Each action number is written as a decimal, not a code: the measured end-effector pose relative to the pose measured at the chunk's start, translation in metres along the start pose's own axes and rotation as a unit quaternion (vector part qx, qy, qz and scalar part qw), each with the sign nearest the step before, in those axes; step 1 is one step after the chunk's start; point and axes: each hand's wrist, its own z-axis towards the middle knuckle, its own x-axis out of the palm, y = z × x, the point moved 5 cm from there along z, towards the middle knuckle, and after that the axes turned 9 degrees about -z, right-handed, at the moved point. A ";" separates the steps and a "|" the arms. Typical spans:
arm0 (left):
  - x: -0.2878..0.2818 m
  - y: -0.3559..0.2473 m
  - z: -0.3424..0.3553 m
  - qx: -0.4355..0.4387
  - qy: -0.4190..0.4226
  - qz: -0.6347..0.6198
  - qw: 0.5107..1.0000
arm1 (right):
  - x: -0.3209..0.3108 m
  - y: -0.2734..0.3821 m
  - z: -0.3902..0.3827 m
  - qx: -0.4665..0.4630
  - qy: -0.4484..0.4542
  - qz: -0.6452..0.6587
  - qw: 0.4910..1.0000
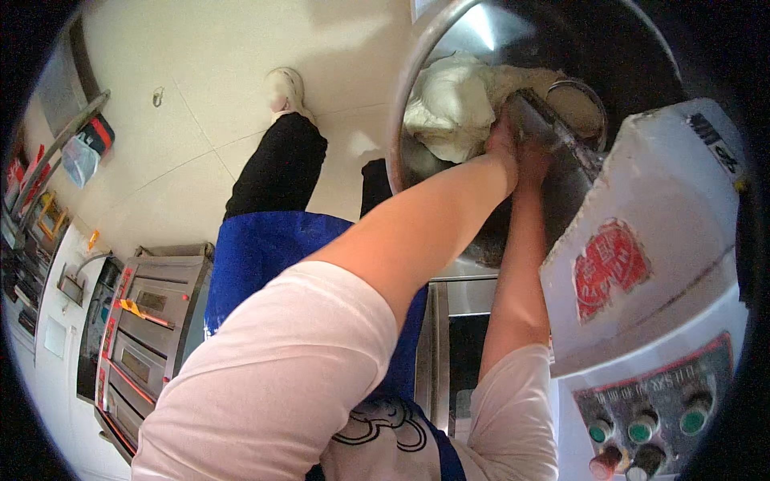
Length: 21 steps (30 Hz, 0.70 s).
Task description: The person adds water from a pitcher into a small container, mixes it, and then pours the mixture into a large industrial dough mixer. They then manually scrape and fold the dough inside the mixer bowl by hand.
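A large mass of pale dough [453, 104] lies against the left wall of a deep steel mixer bowl [399, 144]. Both my arms reach down into this bowl. My left hand [503, 138] touches the right side of the dough. Close beside it is my right hand [532, 156], below a metal bar [553, 124] of the mixer. The fingers of both hands are hidden by the dough, the bar and shadow, so their grip does not show. A curved metal part [589, 100] stands in the bowl just right of the dough.
The white mixer housing [666, 184] rises close to my right arm, with a control panel [658, 401] of green and red buttons. Steel oven doors [148, 321] stand at the lower left. A pale tiled floor [200, 104] lies left of the bowl.
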 end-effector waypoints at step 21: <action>0.185 -0.009 0.015 0.174 0.139 0.955 -0.195 | -0.142 0.063 0.022 0.096 -0.152 0.261 0.949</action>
